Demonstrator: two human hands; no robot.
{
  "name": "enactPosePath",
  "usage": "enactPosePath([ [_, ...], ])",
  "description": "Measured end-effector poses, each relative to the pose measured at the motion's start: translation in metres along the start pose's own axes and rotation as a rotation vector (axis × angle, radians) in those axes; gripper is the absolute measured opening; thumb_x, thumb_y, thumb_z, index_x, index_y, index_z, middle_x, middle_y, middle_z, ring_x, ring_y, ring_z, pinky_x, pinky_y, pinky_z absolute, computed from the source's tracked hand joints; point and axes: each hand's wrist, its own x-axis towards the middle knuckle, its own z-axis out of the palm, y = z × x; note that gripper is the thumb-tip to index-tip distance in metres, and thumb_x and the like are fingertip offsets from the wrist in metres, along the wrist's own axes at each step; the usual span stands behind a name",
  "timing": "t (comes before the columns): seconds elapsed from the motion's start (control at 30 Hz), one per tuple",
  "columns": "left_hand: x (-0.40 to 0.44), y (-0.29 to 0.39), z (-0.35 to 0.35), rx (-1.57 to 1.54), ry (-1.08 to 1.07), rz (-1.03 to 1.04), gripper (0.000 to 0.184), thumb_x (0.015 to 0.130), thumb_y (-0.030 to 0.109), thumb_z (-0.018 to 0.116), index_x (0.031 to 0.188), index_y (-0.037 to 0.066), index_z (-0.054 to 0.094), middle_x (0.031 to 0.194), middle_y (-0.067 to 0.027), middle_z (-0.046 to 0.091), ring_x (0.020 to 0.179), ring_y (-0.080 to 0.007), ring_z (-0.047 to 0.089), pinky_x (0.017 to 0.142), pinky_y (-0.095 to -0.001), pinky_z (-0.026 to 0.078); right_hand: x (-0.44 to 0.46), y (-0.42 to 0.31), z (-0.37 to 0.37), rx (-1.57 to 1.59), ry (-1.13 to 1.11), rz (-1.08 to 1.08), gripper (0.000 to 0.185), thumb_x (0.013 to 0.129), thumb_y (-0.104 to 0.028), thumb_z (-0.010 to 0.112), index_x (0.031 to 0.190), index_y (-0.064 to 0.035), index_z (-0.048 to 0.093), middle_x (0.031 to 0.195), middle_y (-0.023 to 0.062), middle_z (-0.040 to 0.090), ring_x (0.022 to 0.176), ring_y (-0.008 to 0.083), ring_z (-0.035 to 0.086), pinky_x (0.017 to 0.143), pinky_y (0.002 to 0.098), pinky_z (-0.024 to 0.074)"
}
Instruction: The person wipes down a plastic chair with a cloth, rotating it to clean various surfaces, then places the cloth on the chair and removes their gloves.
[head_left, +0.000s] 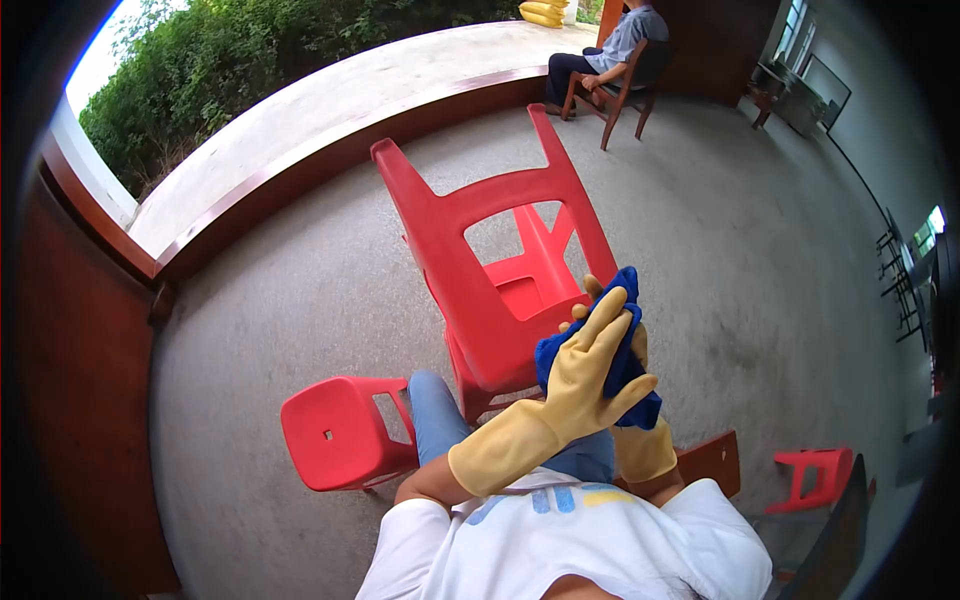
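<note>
A crumpled blue cloth is pressed between my two hands, both in yellow rubber gloves. My left hand lies over its near side, fingers stretched and thumb apart. Behind the cloth, my right hand backs its far side; mostly hidden, it shows only some fingertips and the cuff. Just beyond my hands, a red plastic stool is tipped with its legs pointing up and away. Through its opening more red plastic shows, and red legs stand beneath it.
An upright red stool stands left of my knee. Another red stool is at the right. Brown wood shows beside my right arm. A seated person occupies a wooden chair near the doorway. A raised sill edges the floor.
</note>
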Motion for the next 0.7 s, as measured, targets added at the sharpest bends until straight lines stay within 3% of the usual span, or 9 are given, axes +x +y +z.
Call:
enactPosePath([
  [0.2, 0.008, -0.001, -0.035, 0.139, 0.074, 0.097, 0.07, 0.077, 0.012, 0.087, 0.139, -0.004, 0.057, 0.141, -0.0306, 0.059, 0.13, -0.0498, 0.06, 0.108, -0.051, 0.05, -0.01, -0.039, -0.036, -0.046, 0.062, -0.051, 0.053, 0.106, -0.03, 0.06, 0.151, -0.0051, 0.047, 0.121, 0.0115, 0.07, 0.112, 0.0264, 0.071, 0.1, 0.0434, 0.0585],
  [0.27, -0.005, -0.026, -0.03, 0.265, 0.11, -0.035, 0.069, 0.079, 0.013, 0.087, 0.139, -0.001, 0.057, 0.142, -0.028, 0.06, 0.13, -0.0464, 0.06, 0.109, -0.0503, 0.05, -0.015, -0.054, -0.045, -0.108, 0.144, -0.111, 0.052, 0.102, -0.021, 0.06, 0.149, -0.0051, 0.047, 0.111, 0.0119, 0.069, 0.104, 0.027, 0.072, 0.093, 0.0437, 0.0612],
  [0.37, 0.0, -0.044, -0.026, 0.485, -0.001, -0.236, 0.064, 0.086, 0.022, 0.083, 0.14, 0.002, 0.057, 0.143, -0.0229, 0.061, 0.132, -0.0405, 0.059, 0.108, -0.0475, 0.05, -0.025, -0.077, -0.038, -0.488, 0.242, -0.164, 0.057, 0.093, -0.009, 0.061, 0.149, -0.0079, 0.047, 0.108, 0.0106, 0.067, 0.098, 0.024, 0.071, 0.088, 0.0401, 0.0623],
  [0.43, 0.013, -0.053, -0.025, 0.532, -0.136, -0.262, 0.062, 0.088, 0.026, 0.08, 0.141, 0.002, 0.057, 0.143, -0.0211, 0.061, 0.132, -0.0394, 0.059, 0.107, -0.0466, 0.05, -0.022, -0.085, -0.026, -0.768, 0.315, -0.16, 0.077, 0.085, -0.003, 0.066, 0.158, -0.011, 0.041, 0.112, 0.0115, 0.066, 0.096, 0.0211, 0.07, 0.086, 0.0364, 0.0614],
  [0.5, 0.024, -0.058, -0.018, 0.621, -0.212, -0.31, 0.06, 0.091, 0.031, 0.076, 0.14, 0.003, 0.057, 0.129, -0.0189, 0.068, 0.116, -0.0391, 0.067, 0.094, -0.0472, 0.055, -0.024, -0.095, -0.041, -1.116, 0.314, -0.14, 0.086, 0.084, -0.004, 0.069, 0.163, -0.0114, 0.036, 0.115, 0.0117, 0.067, 0.097, 0.019, 0.07, 0.089, 0.0352, 0.0602],
  [0.57, 0.031, -0.06, -0.011, 0.678, -0.344, -0.48, 0.058, 0.092, 0.03, 0.075, 0.14, 0.003, 0.057, 0.119, -0.0177, 0.072, 0.106, -0.0383, 0.071, 0.088, -0.0477, 0.057, -0.024, -0.102, -0.059, -1.473, 0.295, -0.079, 0.087, 0.082, -0.011, 0.074, 0.161, -0.0074, 0.039, 0.129, 0.0187, 0.068, 0.111, 0.0294, 0.071, 0.101, 0.0382, 0.0559],
  [0.6, 0.029, -0.068, -0.011, 0.701, -0.27, -0.394, 0.049, 0.094, 0.028, 0.073, 0.136, 0.004, 0.062, 0.104, -0.0167, 0.076, 0.093, -0.0382, 0.073, 0.081, -0.047, 0.058, -0.021, -0.106, -0.072, -1.697, 0.273, -0.051, 0.085, 0.081, -0.013, 0.075, 0.159, -0.0064, 0.042, 0.132, 0.0205, 0.068, 0.115, 0.0326, 0.07, 0.103, 0.0393, 0.0545],
  [0.63, 0.025, -0.074, -0.012, 0.595, -0.221, -0.432, 0.046, 0.095, 0.027, 0.071, 0.135, 0.005, 0.064, 0.102, -0.017, 0.076, 0.093, -0.0376, 0.074, 0.081, -0.0461, 0.058, -0.02, -0.11, -0.084, -1.92, 0.246, -0.019, 0.083, 0.081, -0.014, 0.076, 0.158, -0.0054, 0.045, 0.135, 0.0224, 0.068, 0.12, 0.0357, 0.069, 0.106, 0.0404, 0.0531],
  [0.7, 0.028, -0.074, -0.022, 0.383, -0.126, -0.514, 0.04, 0.098, 0.027, 0.069, 0.132, 0.006, 0.067, 0.099, -0.0175, 0.077, 0.092, -0.0364, 0.074, 0.082, -0.0444, 0.058, -0.016, -0.117, -0.06, -2.013, 0.131, 0.034, 0.082, 0.078, -0.018, 0.078, 0.154, -0.0066, 0.05, 0.138, 0.0249, 0.065, 0.126, 0.0426, 0.064, 0.108, 0.0439, 0.0509],
])
